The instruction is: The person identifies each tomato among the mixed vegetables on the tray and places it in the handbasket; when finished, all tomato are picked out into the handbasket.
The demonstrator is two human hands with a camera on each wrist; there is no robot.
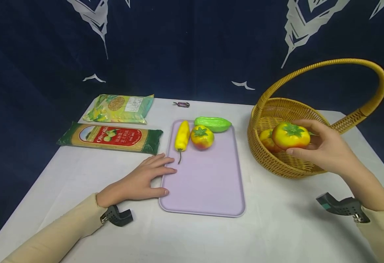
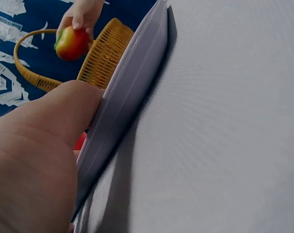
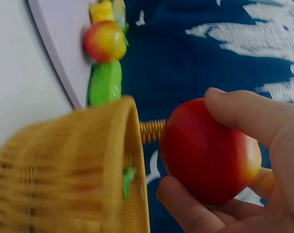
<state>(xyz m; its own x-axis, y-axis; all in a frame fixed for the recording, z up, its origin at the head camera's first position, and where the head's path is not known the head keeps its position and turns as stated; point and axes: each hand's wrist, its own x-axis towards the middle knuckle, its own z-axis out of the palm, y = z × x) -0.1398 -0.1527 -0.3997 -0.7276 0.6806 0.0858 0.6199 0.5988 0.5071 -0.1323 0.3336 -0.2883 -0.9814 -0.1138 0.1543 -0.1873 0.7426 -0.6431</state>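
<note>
White table [image 1: 277,230]; tomato [image 1: 290,136] in right hand [image 1: 330,151]; left hand [image 1: 140,179] on tray [image 1: 206,186].

In the head view, at nine o'clock, the pasta packet [image 1: 109,138] bears a red label [image 1: 121,136] with the brand "Olivoilà" running slantwise toward its nine o'clock end. Toward its three o'clock end stand pale Chinese characters; the lower line seems to read "意大利面". Between nine and ten o'clock, the green and yellow bag [image 1: 119,109] carries a white sticker [image 1: 134,104] with fine print, too small to read. Marks on the small wrapper [image 1: 181,105] near eleven o'clock are likewise illegible.
</note>
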